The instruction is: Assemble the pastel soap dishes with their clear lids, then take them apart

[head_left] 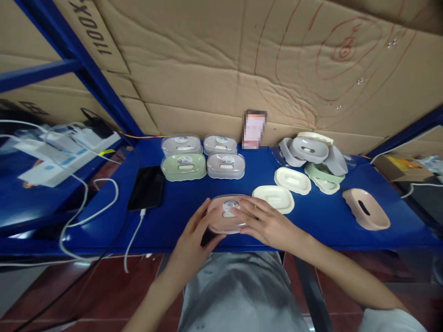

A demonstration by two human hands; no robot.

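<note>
A pink soap box point(216, 216) with a clear lid and a round sticker on top is between my two hands at the table's front edge. My left hand point(200, 228) grips its left end, thumb low at the near side and fingers along the far side. From the right, my right hand point(268, 222) lies over the other end, fingers curled on the lid and thumb at the near edge. Just behind my right hand lies a cream oval insert point(277, 198), with a second cream insert point(292, 180) beyond it.
Four-sided groups of lidded soap boxes stand at the back left, including a green box point(183, 167). Loose grey trays point(309, 150) and green pieces are heaped at the back right, a pink tray point(367, 210) nearer. A black phone point(146, 188) with a white cable lies left.
</note>
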